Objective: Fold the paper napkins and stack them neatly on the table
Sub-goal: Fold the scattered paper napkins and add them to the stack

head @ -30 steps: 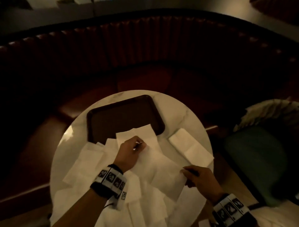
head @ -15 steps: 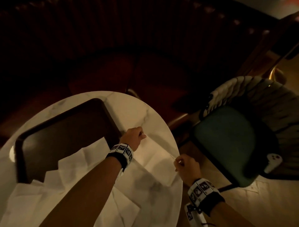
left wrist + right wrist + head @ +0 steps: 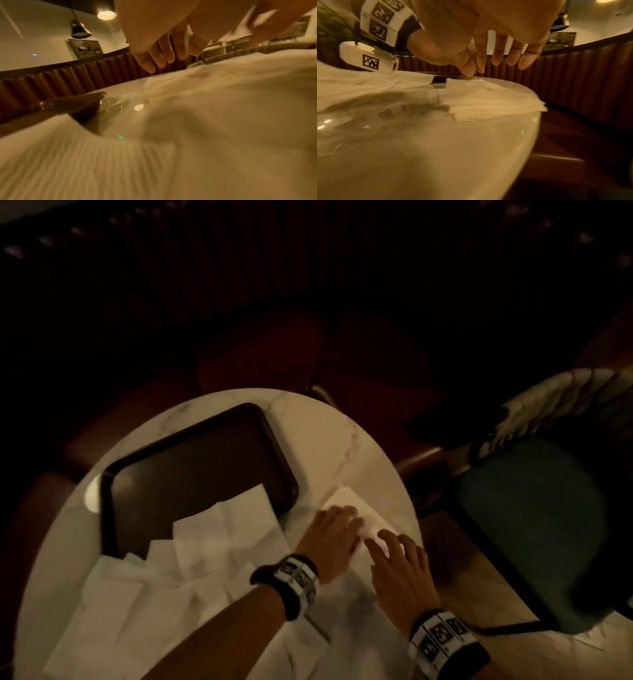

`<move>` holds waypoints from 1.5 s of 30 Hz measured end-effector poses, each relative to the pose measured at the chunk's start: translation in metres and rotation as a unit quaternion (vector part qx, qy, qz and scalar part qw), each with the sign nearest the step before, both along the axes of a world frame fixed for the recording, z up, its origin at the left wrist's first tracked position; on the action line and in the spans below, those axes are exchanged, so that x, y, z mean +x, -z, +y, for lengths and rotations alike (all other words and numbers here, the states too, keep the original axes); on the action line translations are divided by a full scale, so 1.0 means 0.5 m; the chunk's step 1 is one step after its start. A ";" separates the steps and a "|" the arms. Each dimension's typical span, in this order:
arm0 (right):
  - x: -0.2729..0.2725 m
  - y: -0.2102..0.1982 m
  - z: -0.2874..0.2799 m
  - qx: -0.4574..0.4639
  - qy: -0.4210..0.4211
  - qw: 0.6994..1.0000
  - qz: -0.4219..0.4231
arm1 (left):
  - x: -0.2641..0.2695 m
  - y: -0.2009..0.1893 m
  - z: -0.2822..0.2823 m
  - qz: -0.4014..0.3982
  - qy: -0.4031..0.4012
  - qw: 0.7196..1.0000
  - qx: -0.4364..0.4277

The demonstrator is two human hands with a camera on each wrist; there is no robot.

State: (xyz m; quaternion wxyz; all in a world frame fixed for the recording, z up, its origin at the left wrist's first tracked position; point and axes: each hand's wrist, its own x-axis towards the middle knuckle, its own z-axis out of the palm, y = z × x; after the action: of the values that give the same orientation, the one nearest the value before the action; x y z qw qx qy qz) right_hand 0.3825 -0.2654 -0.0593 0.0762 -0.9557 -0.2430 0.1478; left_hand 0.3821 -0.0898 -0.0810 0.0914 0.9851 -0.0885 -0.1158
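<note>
From the head: both hands over the stack of folded napkins [image 3: 356,510], right of the tray [image 3: 191,460] near the table [image 3: 329,440] edge. Left hand [image 3: 330,537] flat, fingers straight; right hand [image 3: 397,563] spread, holding nothing. Loose napkins [image 3: 219,542] overlap the tray's near side.

Left wrist: fingers [image 3: 154,54] extended above white paper, blurred.

Right wrist: fingers [image 3: 513,54] splayed wide above the stack [image 3: 488,98].

White paper napkins [image 3: 219,546] lie on a white marble table [image 3: 318,426] veined in grey, with a dark brown tray [image 3: 191,460], a teal chair seat [image 3: 527,508], reddish-brown ribbed booth upholstery [image 3: 583,83] and black-and-white patterned wristbands [image 3: 299,575]
</note>
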 end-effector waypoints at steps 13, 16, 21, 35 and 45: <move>-0.038 -0.016 0.053 -0.028 0.012 0.995 0.094 | -0.375 -0.107 0.171 -0.022 -0.456 0.889 -0.047; -0.080 -0.037 0.076 -0.028 0.004 0.998 0.063 | -0.531 -0.109 0.251 0.028 -0.513 0.858 0.000; -0.209 -0.047 0.108 0.004 -0.040 0.998 0.048 | -0.620 -0.099 0.298 0.036 -0.520 0.853 -0.019; -0.418 -0.175 0.246 0.157 -0.245 0.952 0.096 | -0.631 -0.189 0.325 -0.081 -0.366 0.927 -0.016; -0.453 -0.338 0.350 0.336 -0.229 0.864 0.296 | -0.712 -0.355 0.270 -0.169 -0.324 0.873 -0.324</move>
State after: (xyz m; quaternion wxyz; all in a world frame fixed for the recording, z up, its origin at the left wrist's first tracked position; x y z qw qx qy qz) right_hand 0.1560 -0.0902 0.1100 0.4254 -0.7009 -0.4560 0.3462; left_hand 0.0262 0.0450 0.0966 0.4219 0.8781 0.1887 0.1239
